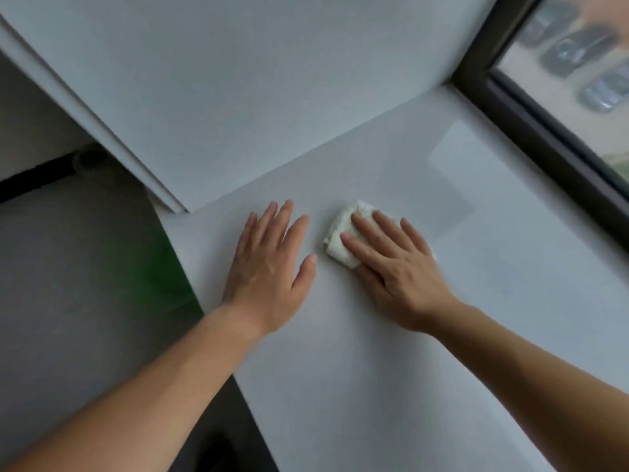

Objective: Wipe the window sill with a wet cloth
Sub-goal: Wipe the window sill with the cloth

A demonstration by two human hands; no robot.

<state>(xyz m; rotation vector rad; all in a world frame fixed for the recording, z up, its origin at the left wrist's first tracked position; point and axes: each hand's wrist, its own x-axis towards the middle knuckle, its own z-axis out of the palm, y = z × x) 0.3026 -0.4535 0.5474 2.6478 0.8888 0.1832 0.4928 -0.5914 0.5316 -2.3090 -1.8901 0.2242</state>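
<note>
White folded cloth (340, 241) lies under my right grip (398, 267), fingers straight, pressing it on the window sill (374, 386) near its left end. My left grip (269, 267) rests flat beside it, holding nothing. I see no wet trail, so most wiping probably remains.

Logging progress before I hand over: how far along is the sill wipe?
Done: unclear; the window sill shows no plain wet streaks, only a brighter patch by the window frame, perhaps reflection. In hand: the right hand presses the cloth flat onto the sill; the left hand rests flat beside it, apart from the cloth. Left: probably most of the sill, though I can't confirm.
</note>
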